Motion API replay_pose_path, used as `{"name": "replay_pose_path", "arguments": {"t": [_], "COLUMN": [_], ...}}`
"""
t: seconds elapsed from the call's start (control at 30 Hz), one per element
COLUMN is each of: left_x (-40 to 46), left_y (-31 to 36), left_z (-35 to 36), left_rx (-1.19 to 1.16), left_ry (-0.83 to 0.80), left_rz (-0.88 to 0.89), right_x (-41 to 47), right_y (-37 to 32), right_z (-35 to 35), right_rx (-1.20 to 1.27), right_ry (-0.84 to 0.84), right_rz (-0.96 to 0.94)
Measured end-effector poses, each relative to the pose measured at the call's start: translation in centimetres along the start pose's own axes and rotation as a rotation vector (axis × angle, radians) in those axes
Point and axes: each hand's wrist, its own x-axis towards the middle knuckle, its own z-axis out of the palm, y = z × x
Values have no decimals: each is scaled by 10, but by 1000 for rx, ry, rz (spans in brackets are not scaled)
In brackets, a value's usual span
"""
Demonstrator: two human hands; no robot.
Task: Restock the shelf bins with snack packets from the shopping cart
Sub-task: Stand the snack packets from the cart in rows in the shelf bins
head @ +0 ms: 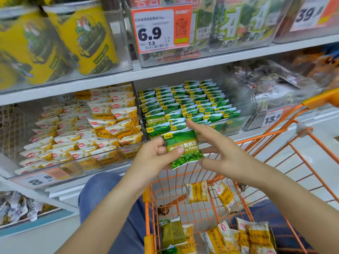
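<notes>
One green packet (pixel 184 149) pinched at its left edge by left hand (pixel 156 153), thumb across the printed face; held just in front of the green bin (pixel 187 105), above the cart (pixel 238 180). Right hand (pixel 218 153) beside the packet, fingers spread and straight, gripping nothing. Step in hand, by judgement: transfer from cart to bin. Next move calls for an upright slot into the front row. Glossy crinkled film, pillow-shaped; clear rigid bin walls; orange wire cart.
</notes>
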Motion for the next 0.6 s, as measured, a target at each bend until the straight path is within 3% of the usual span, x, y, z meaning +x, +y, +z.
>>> {"name": "replay_pose_path", "arguments": {"t": [0.1, 0.23, 0.3, 0.37, 0.43, 0.5, 0.6], "left_x": [-1, 12, 34, 66, 107, 137, 160], "left_y": [4, 11, 25, 42, 47, 41, 41], "left_z": [6, -12, -32, -50, -62, -63, -57], "left_rx": [113, 436, 568, 907, 1329, 1617, 1798], "left_ry": [3, -33, 55, 181, 102, -129, -337], "left_rz": [60, 161, 277, 362, 212, -14, -231], "right_x": [9, 21, 27, 36, 47, 55, 61], "right_y": [5, 7, 9, 19, 23, 26, 25], "right_z": [6, 2, -6, -15, -20, -21, -17], "right_rx": [62, 166, 107, 67, 25, 15, 38], "right_ry": [147, 164, 246, 338, 399, 459, 441], "right_rz": [71, 81, 86, 123, 158, 182, 165]}}
